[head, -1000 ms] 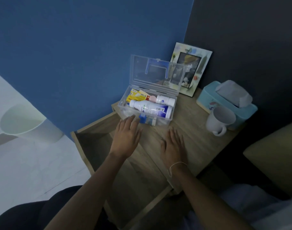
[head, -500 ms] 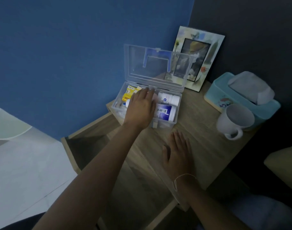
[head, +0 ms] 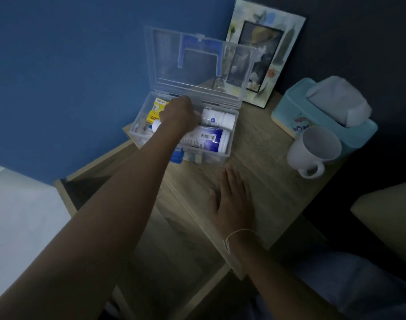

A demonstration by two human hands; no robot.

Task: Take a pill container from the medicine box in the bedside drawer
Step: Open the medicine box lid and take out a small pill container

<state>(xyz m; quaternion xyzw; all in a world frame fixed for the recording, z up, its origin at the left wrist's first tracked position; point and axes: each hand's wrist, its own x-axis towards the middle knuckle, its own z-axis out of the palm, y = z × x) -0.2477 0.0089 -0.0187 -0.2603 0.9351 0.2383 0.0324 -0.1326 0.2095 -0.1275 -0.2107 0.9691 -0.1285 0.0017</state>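
Dim light. Medicine box (head: 229,132) sat on the bench (head: 262,181) at its far left corner, clear lid (head: 197,65) standing open twd the wall. Left hand (head: 177,116) reached inside the box, fingers curled down among the contents; what the grip pinched, cannot tell (knuckles hid the fingertips). Small white pill container (head: 217,118) lay on its side at the box's back right, just beside that hand. Larger white-and-blue bottle (head: 206,138) lay along the front wall, partly under the wrist. Yellow packet (head: 157,109) at back left. Right hand (head: 234,199) rested flat, fingers spread, palm down nr the bench's front edge. Mug (head: 312,148), tissue box (head: 324,112) at right edge; photo frame (head: 264,54) at back. Drawer (head: 66,192) stood open below left.
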